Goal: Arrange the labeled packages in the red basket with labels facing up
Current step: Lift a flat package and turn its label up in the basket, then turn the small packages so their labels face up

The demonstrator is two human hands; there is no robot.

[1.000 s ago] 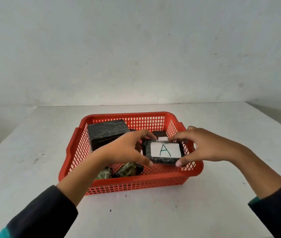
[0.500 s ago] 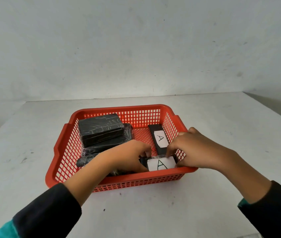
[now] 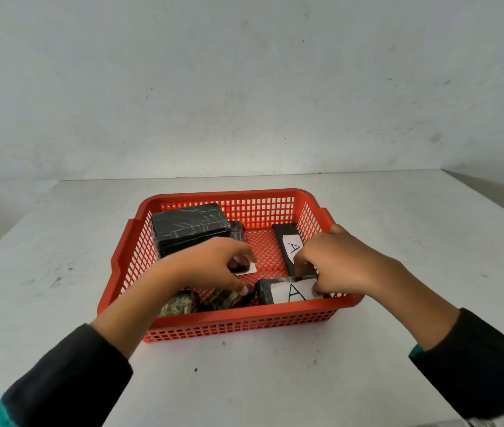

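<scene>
The red basket (image 3: 229,194) sits mid-table. In its near right corner lies a black package with a white "A" label (image 3: 287,292) facing up; my right hand (image 3: 346,266) pinches its right end. A second "A"-labeled package (image 3: 290,246) lies label up along the right wall, partly behind that hand. My left hand (image 3: 210,266) is curled over a dark package in the middle of the basket, and only a white label corner (image 3: 247,269) of it shows. A big black block (image 3: 189,226) is stacked at the back left. Greenish wrapped packages (image 3: 183,305) lie under my left wrist.
The basket rests on a white table (image 3: 59,272) against a pale wall. The table's right edge (image 3: 491,198) runs close behind my right arm. My dark sleeves cross the near table surface.
The "A" package went from above the basket down into its near right corner. My left hand let go of it and moved left onto another package.
</scene>
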